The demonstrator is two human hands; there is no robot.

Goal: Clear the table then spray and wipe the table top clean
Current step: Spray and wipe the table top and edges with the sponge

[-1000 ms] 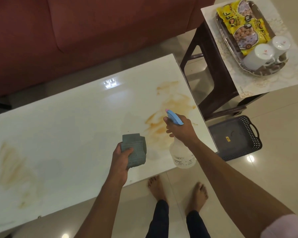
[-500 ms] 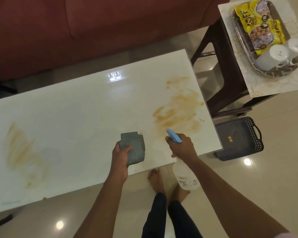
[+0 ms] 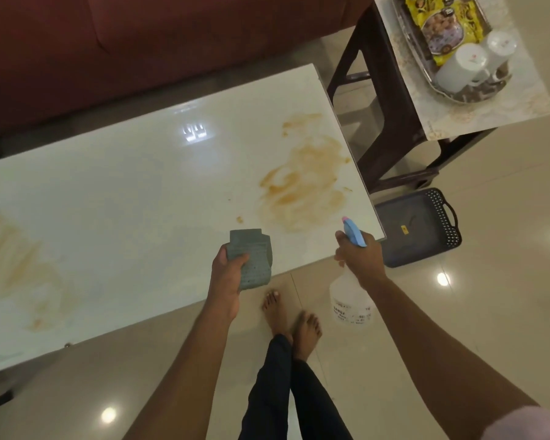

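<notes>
The tabletop (image 3: 115, 198) is lying cleared, yet brown smears (image 3: 302, 182) are showing near its right edge and left end. The right hand (image 3: 361, 260) is gripping the spray bottle (image 3: 350, 304) past the near right corner, the left hand (image 3: 227, 274) is clutching a grey cloth (image 3: 251, 258) over the near edge; spraying and wiping seem to be remaining.

- The clear spray bottle (image 3: 350, 308) is carrying dark print on its lower body; only the opening letters "SANGA" are coming through, and the smaller lines under them are blurring out.
- The yellow snack packet (image 3: 448, 25) in the tray is showing large dark lettering and a round mark that seems to read "10", but the brand name is not reading clearly.
- The dark basket (image 3: 419, 230) on the floor is bearing a small yellow sticker, too small to read.
- The two white cups (image 3: 461, 66) are showing tiny reddish marks, illegible.
</notes>
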